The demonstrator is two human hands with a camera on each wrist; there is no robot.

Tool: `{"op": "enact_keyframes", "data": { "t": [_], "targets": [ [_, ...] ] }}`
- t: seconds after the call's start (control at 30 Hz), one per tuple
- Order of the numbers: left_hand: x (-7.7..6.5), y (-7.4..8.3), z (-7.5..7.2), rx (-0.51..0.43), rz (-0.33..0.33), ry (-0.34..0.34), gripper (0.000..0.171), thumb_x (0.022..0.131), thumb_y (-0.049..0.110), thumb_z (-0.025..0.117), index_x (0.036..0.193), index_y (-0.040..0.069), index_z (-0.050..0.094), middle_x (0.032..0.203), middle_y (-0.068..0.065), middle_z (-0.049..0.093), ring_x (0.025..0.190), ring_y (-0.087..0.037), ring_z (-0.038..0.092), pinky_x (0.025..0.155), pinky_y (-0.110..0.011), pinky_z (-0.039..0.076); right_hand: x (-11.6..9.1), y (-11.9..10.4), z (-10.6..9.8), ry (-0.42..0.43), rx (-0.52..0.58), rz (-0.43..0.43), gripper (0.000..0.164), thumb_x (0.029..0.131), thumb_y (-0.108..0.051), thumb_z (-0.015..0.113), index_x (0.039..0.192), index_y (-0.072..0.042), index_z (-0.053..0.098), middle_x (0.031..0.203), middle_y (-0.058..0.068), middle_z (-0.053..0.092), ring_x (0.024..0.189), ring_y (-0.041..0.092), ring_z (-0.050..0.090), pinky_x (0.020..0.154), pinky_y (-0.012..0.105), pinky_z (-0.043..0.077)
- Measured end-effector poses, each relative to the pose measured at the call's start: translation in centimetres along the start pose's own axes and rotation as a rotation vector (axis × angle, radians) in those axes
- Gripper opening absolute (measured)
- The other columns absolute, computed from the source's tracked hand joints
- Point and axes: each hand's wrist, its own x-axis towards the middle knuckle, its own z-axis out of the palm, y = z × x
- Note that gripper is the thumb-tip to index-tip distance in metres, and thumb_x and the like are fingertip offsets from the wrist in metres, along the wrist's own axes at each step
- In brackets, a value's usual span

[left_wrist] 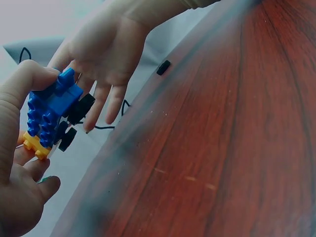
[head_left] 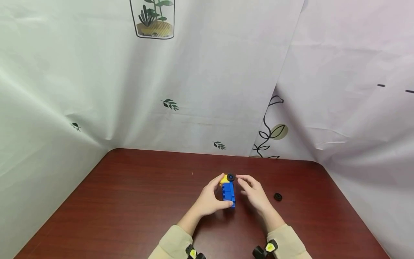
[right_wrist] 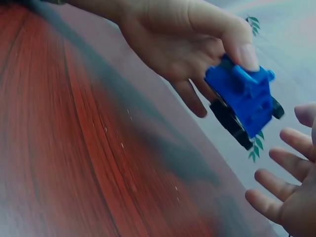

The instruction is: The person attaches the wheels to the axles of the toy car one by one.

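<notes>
My left hand [head_left: 207,202] grips a small toy vehicle [head_left: 228,191] built of blue bricks with a yellow piece at its far end. The thumb presses on the near blue end, and the fingers lie along the yellow end. Black wheels [left_wrist: 81,108] show on the vehicle in both wrist views. Beside it on the right, my right hand [head_left: 257,196] holds nothing, its fingers loosely extended and the fingertips close to the wheel at the yellow end. A loose black wheel [head_left: 277,196] lies on the table to the right of the right hand.
The dark red wooden table [head_left: 129,201] has rounded far corners. Pale fabric [head_left: 210,90] printed with leaves and plants hangs behind it and at both sides. Each sleeved wrist wears a black camera mount [head_left: 265,249].
</notes>
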Motion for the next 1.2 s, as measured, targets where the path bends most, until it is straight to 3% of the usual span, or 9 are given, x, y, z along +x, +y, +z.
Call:
{"op": "enact_keyframes", "data": {
  "t": [0.2,0.43,0.63,0.93,1.07,1.2],
  "targets": [
    [0.0,-0.1,-0.1,0.028,-0.027,0.001,0.091,0.074,0.035,0.077,0.148,0.009,0.031,0.147,-0.01,0.04,0.125,-0.031,0.05,0.102,-0.051,0.042,-0.3,0.7,-1.4,0.042,-0.147,-0.085,0.036,0.093,-0.033,0.058,0.119,-0.008,0.062,0.124,0.007,0.062,0.115,0.024,0.056,0.096,0.043,0.048],
    [0.1,-0.4,-0.1,0.033,-0.044,0.002,0.091,0.074,0.035,0.077,0.148,0.011,0.03,0.148,-0.009,0.039,0.128,-0.031,0.047,0.103,-0.051,0.041,-0.7,1.1,-3.1,0.091,-0.281,-0.165,0.03,0.09,-0.028,0.064,0.113,-0.009,0.066,0.113,0.006,0.067,0.101,0.02,0.063,0.085,0.027,0.051],
    [0.1,-0.6,-0.2,0.038,-0.041,0.007,0.091,0.074,0.035,0.076,0.148,0.009,0.03,0.149,-0.009,0.038,0.129,-0.031,0.046,0.103,-0.051,0.041,-0.7,1.5,-4.5,0.116,-0.42,-0.208,0.032,0.088,-0.029,0.067,0.113,-0.009,0.065,0.111,0.006,0.067,0.096,0.022,0.066,0.08,0.029,0.053],
    [0.0,-0.8,-0.3,0.032,-0.059,0.018,0.091,0.075,0.037,0.077,0.149,0.014,0.03,0.149,-0.01,0.037,0.13,-0.033,0.045,0.103,-0.052,0.041,-0.8,1.8,-7.1,0.157,-0.543,-0.176,0.037,0.087,-0.032,0.068,0.116,-0.009,0.063,0.116,0.012,0.065,0.105,0.029,0.061,0.087,0.047,0.049],
    [0.0,-0.8,-0.4,0.036,-0.058,0.029,0.09,0.075,0.037,0.077,0.149,0.015,0.03,0.15,-0.01,0.036,0.131,-0.033,0.044,0.103,-0.052,0.04,-0.9,1.8,-8.5,0.182,-0.583,-0.148,0.04,0.088,-0.034,0.066,0.118,-0.009,0.062,0.12,0.014,0.063,0.106,0.029,0.059,0.086,0.046,0.048],
    [0.0,-0.7,-0.5,0.046,-0.061,0.04,0.09,0.076,0.038,0.077,0.149,0.016,0.03,0.15,-0.011,0.036,0.13,-0.033,0.045,0.103,-0.052,0.041,-0.8,2.0,-9.6,0.202,-0.609,-0.118,0.041,0.089,-0.036,0.064,0.119,-0.009,0.061,0.121,0.016,0.062,0.09,0.023,0.059,0.08,0.039,0.047]
  ]
}}
